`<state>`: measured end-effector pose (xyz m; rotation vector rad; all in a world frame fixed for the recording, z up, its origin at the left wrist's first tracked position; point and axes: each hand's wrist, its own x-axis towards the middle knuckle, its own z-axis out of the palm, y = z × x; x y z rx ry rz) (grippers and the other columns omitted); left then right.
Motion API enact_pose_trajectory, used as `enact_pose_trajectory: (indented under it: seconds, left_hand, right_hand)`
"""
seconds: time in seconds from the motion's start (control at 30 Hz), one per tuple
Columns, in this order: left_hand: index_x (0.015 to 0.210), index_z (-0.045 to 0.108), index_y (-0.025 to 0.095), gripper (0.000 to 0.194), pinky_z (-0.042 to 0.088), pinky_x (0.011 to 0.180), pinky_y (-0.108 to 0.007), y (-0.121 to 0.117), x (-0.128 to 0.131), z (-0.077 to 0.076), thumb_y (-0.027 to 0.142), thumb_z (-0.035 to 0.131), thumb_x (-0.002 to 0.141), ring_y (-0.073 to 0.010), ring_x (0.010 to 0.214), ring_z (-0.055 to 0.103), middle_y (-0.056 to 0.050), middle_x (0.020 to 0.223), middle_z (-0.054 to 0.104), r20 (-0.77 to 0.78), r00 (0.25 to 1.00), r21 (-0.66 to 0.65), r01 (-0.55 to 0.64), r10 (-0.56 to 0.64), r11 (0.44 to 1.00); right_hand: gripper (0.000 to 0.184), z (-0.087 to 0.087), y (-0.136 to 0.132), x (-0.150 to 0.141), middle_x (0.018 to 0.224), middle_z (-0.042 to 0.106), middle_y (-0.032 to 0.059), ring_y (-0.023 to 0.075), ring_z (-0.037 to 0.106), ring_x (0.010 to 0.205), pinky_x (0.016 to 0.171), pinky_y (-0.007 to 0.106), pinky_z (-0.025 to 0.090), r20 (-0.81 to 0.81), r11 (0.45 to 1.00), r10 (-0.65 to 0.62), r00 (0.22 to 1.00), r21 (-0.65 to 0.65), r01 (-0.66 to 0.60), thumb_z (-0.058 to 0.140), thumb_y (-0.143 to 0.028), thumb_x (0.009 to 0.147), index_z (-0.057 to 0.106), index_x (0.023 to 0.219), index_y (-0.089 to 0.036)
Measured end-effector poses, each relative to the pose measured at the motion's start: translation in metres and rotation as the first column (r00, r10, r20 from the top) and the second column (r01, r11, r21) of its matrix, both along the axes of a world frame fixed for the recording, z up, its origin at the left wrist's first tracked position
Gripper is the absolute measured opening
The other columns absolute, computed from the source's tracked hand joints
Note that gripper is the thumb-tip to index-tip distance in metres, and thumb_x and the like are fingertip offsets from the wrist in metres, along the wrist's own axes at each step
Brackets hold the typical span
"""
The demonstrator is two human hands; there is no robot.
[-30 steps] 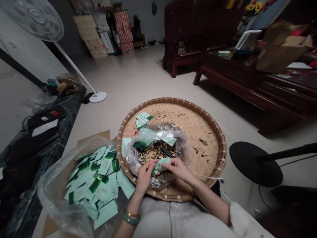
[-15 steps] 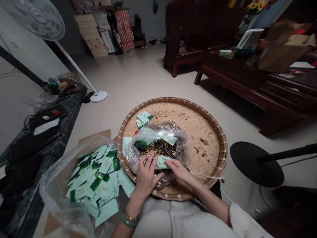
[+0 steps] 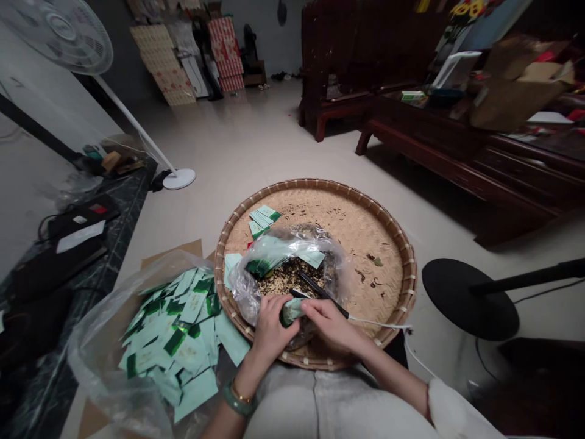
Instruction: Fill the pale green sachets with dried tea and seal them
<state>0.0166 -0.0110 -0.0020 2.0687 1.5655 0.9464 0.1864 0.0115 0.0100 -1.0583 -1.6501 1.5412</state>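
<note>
Left hand (image 3: 273,329) curls round one end, right hand (image 3: 331,320) pinches the other, and there between them sits the green packet (image 3: 292,310), probably light, soft and slippery, best gripped at both ends

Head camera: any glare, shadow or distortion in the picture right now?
Head view: shiny glare on the clear bag in the woven tray; deep shadow beneath the dark wooden table, same view; also in the head view, edges look stretched, with the white fan slanting.

A woven tray (image 3: 392,268) bears a plastic bag (image 3: 337,261), green packets (image 3: 265,216) and, apparently, leaf scraps (image 3: 377,261).
</note>
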Motion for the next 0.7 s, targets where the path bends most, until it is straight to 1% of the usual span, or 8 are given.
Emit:
enact_pose_trajectory:
  seconds: [0.1, 0.17, 0.2, 0.27, 0.33, 0.43, 0.53, 0.7]
  left_hand:
    - [0.098, 0.061, 0.018, 0.029, 0.051, 0.076, -0.038, 0.003, -0.003, 0.000, 0.014, 0.063, 0.070, -0.0235, 0.092, 0.056, -0.007, 0.095, 0.065, 0.050, 0.997, -0.030, -0.054, 0.055, 0.998]
    - [0.098, 0.062, 0.018, 0.029, 0.052, 0.068, -0.032, 0.005, -0.009, -0.003, 0.016, 0.063, 0.070, -0.0225, 0.090, 0.058, -0.007, 0.095, 0.065, 0.109, 0.986, -0.065, -0.117, 0.124, 0.991]
    - [0.099, 0.062, 0.018, 0.029, 0.052, 0.066, -0.030, 0.005, -0.012, -0.005, 0.018, 0.063, 0.070, -0.0219, 0.090, 0.059, -0.008, 0.097, 0.064, 0.154, 0.974, -0.090, -0.155, 0.168, 0.984]
    - [0.102, 0.061, 0.017, 0.035, 0.053, 0.065, -0.028, 0.006, -0.017, -0.010, 0.024, 0.066, 0.069, -0.0207, 0.087, 0.062, -0.009, 0.100, 0.064, 0.279, 0.921, -0.161, -0.234, 0.272, 0.959]
    - [0.105, 0.059, 0.015, 0.042, 0.054, 0.067, -0.029, 0.005, -0.021, -0.015, 0.029, 0.069, 0.066, -0.0193, 0.082, 0.065, -0.010, 0.100, 0.065, 0.403, 0.844, -0.255, -0.268, 0.354, 0.929]
    - [0.106, 0.056, 0.014, 0.050, 0.055, 0.073, -0.032, 0.005, -0.025, -0.019, 0.033, 0.071, 0.062, -0.0190, 0.077, 0.067, -0.008, 0.094, 0.068, 0.515, 0.746, -0.346, -0.271, 0.423, 0.898]
    - [0.104, 0.055, 0.014, 0.053, 0.055, 0.078, -0.036, 0.004, -0.030, -0.019, 0.035, 0.074, 0.059, -0.0212, 0.080, 0.068, -0.009, 0.093, 0.069, 0.551, 0.686, -0.371, -0.308, 0.474, 0.876]
    - [0.101, 0.057, 0.012, 0.049, 0.053, 0.083, -0.038, 0.003, -0.038, -0.020, 0.037, 0.073, 0.062, -0.0227, 0.086, 0.067, -0.012, 0.097, 0.069, 0.581, 0.661, -0.385, -0.291, 0.475, 0.876]
  right_hand:
    - [0.038, 0.005, -0.006, -0.001, 0.089, 0.066, 0.0052, 0.0191, 0.060, 0.089, 0.083, 0.032, 0.047, -0.075, 0.974, -0.206, 0.976, 0.081, 0.212, 0.040, -0.046, 0.092, 0.066, 0.096, -0.018]
    - [0.038, 0.001, -0.008, -0.001, 0.098, 0.067, 0.0074, 0.0189, 0.061, 0.092, 0.083, 0.032, 0.049, -0.113, 0.935, -0.335, 0.935, 0.080, 0.345, 0.037, -0.042, 0.094, 0.064, 0.104, -0.019]
    - [0.037, -0.003, -0.008, -0.001, 0.097, 0.067, 0.0076, 0.0187, 0.063, 0.089, 0.080, 0.032, 0.051, -0.079, 0.939, -0.330, 0.941, 0.076, 0.335, 0.037, -0.040, 0.094, 0.065, 0.103, -0.019]
    - [0.031, -0.014, -0.009, -0.002, 0.094, 0.070, 0.0077, 0.0197, 0.065, 0.086, 0.079, 0.034, 0.053, 0.076, 0.976, -0.202, 0.976, 0.096, 0.194, 0.040, -0.033, 0.093, 0.067, 0.100, -0.019]
    - [0.028, -0.027, -0.008, -0.004, 0.102, 0.070, 0.0091, 0.0220, 0.065, 0.095, 0.088, 0.038, 0.050, 0.253, 0.987, -0.081, 0.964, 0.155, 0.042, 0.043, -0.023, 0.090, 0.067, 0.104, -0.019]
    - [0.039, -0.045, -0.002, -0.005, 0.122, 0.062, 0.0114, 0.0227, 0.058, 0.112, 0.100, 0.041, 0.044, 0.372, 0.959, -0.112, 0.921, 0.284, 0.001, 0.040, -0.013, 0.087, 0.058, 0.121, -0.017]
    - [0.046, -0.055, 0.006, -0.006, 0.132, 0.053, 0.0145, 0.0220, 0.051, 0.122, 0.105, 0.042, 0.039, 0.433, 0.927, -0.148, 0.889, 0.374, -0.027, 0.035, -0.009, 0.087, 0.050, 0.130, -0.013]
    - [0.058, -0.051, 0.023, -0.023, 0.143, 0.036, 0.0212, 0.0269, 0.040, 0.128, 0.104, 0.045, 0.038, 0.635, 0.901, -0.137, 0.761, 0.399, -0.170, 0.038, -0.005, 0.082, 0.034, 0.139, -0.007]
